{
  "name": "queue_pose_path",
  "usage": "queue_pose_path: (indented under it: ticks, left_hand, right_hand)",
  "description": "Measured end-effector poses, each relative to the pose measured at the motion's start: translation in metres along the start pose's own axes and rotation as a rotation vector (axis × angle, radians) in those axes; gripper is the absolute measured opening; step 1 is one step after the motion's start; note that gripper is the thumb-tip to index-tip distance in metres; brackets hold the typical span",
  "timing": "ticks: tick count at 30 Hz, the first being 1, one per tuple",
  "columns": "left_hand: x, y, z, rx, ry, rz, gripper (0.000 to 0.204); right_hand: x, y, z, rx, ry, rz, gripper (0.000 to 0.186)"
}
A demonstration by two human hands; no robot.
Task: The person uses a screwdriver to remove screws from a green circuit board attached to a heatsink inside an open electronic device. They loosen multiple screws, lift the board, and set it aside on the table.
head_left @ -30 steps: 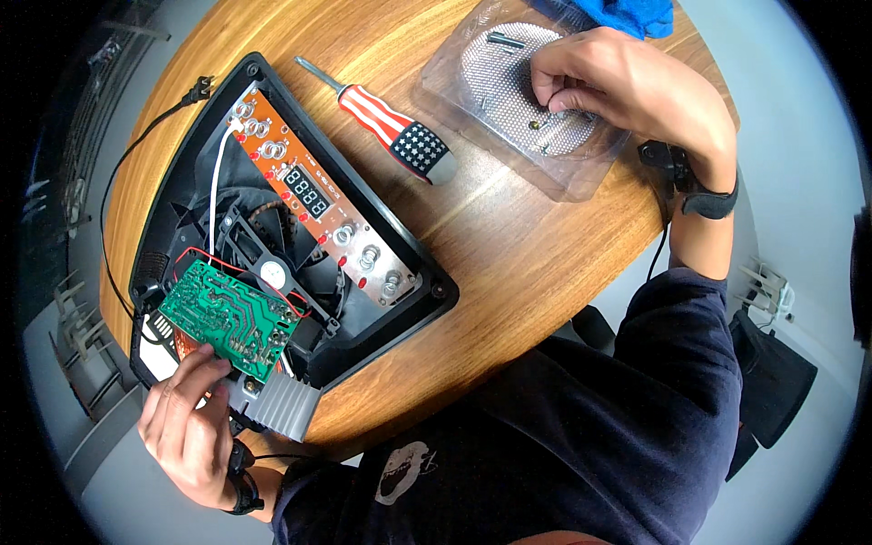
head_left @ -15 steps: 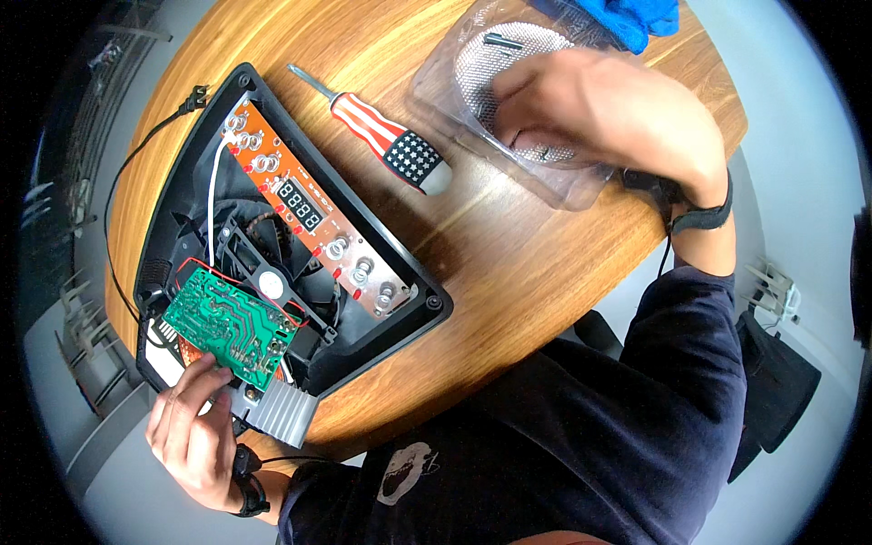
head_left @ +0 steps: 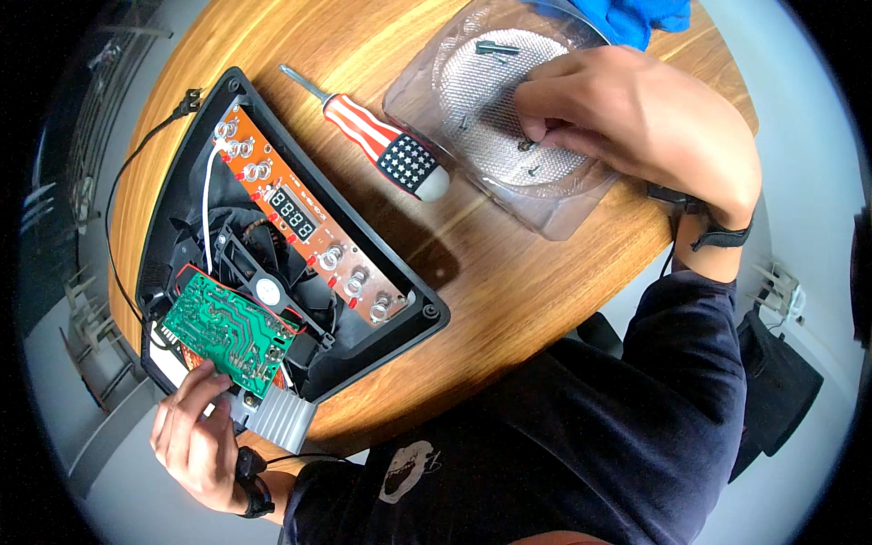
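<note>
My left hand [head_left: 195, 436] grips the lower edge of a green circuit board [head_left: 227, 331], by its grey finned heat sink [head_left: 282, 418]. The board lies tilted over the near-left end of an open black appliance housing [head_left: 427, 320]. My right hand [head_left: 618, 113] is inside a clear plastic tray [head_left: 409, 100], its thumb and fingers pinched together. A small dark piece shows at those fingertips, too small to name surely. Beneath them is a round, pale textured sheet [head_left: 495, 86] with a few small screws [head_left: 533, 171] and a black clip-like piece [head_left: 498, 48].
A screwdriver [head_left: 381, 145] with a striped and starred handle lies between housing and tray. The housing holds an orange display board [head_left: 263, 182] and a black fan [head_left: 268, 291]. A plugged cord [head_left: 145, 136] trails at left. Blue cloth [head_left: 654, 18] sits behind the tray on the wooden table [head_left: 509, 300].
My right hand has shifted slightly right and its fingers have drawn together, uncovering more of the textured sheet. The tray appears a little nearer. My left hand keeps its hold on the board.
</note>
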State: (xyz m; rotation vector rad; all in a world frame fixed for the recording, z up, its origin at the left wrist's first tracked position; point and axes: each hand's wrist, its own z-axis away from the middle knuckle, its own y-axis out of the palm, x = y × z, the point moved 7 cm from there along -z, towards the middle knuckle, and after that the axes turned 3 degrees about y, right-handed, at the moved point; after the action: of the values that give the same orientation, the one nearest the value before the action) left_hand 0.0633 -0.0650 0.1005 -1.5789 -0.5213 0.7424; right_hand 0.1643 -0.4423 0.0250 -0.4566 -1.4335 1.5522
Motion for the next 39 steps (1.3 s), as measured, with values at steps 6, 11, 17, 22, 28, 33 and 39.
queue_pose_path:
  ticks: [6, 11, 17, 22, 28, 33, 39]
  left_hand:
    - [0.004, 0.002, 0.004, -0.019, 0.002, 0.019, 0.029]
    - [0.006, 0.003, 0.007, -0.03, -0.018, 0.028, 0.028]
    - [0.008, 0.004, 0.006, -0.038, -0.029, 0.046, 0.028]
    - [0.009, 0.005, 0.009, -0.041, -0.029, 0.047, 0.028]
    - [0.009, 0.003, 0.007, -0.051, -0.024, 0.059, 0.028]
    - [0.009, 0.004, 0.005, -0.042, -0.039, 0.039, 0.028]
    - [0.01, 0.004, 0.005, -0.036, -0.053, 0.049, 0.028]
  right_hand:
    - [-0.013, 0.0, 0.005, -0.069, -0.111, -0.058, 0.017]
    - [-0.028, -0.008, 0.008, -0.141, -0.087, -0.08, 0.016]
    - [-0.051, -0.018, 0.008, -0.098, 0.076, -0.146, 0.019]
    - [-0.032, -0.031, 0.009, -0.063, 0.084, -0.048, 0.018]
    - [-0.039, -0.037, 0.013, -0.145, 0.124, -0.057, 0.017]
    - [-0.047, -0.037, 0.019, -0.156, 0.15, -0.096, 0.019]
    - [-0.072, -0.025, 0.023, -0.174, 0.075, -0.102, 0.029]
